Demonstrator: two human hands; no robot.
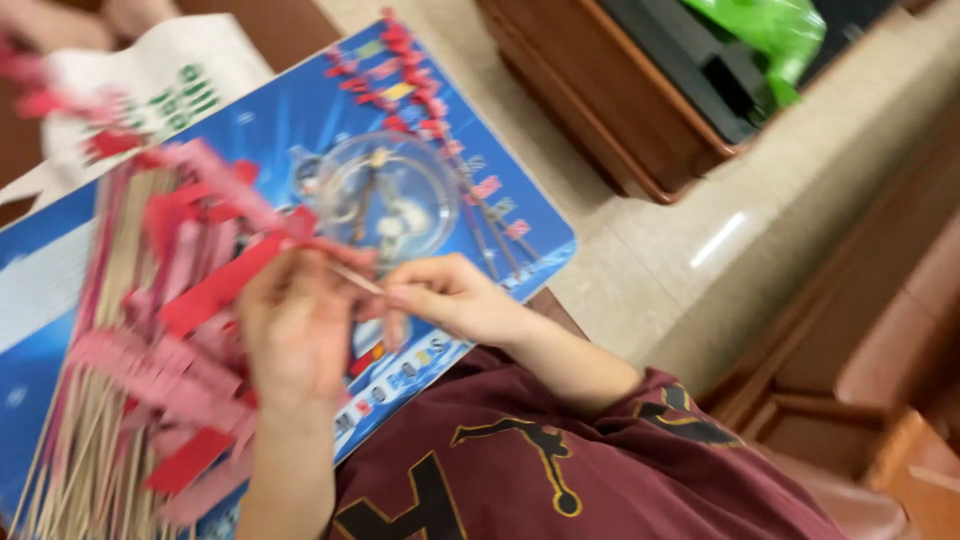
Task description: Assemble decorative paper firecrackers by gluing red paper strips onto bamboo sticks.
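Low in the frame's centre two bare hands meet – the left hand (295, 330), fingers curled, and the right hand (450, 297) each have their grip pinched on one thin wooden stick (352, 277). Lower left lies a bundle of sticks with red paper flags (130, 400), too blurred to count. Beyond, mid-frame, one clear glass bowl (385, 195) sits on one blue poster (260, 120) – red-tipped sticks (420, 110) further up

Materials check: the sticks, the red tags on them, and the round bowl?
Sticks: pale tan, thin and straight, matte; look like bamboo or wood.
Tags: flat red and pink strips, matte, bent in places; likely paper, though blur leaves thin plastic possible.
Bowl: see-through with bright rim glints; glass or clear plastic, cannot tell which.
Both hands pinch one stick.
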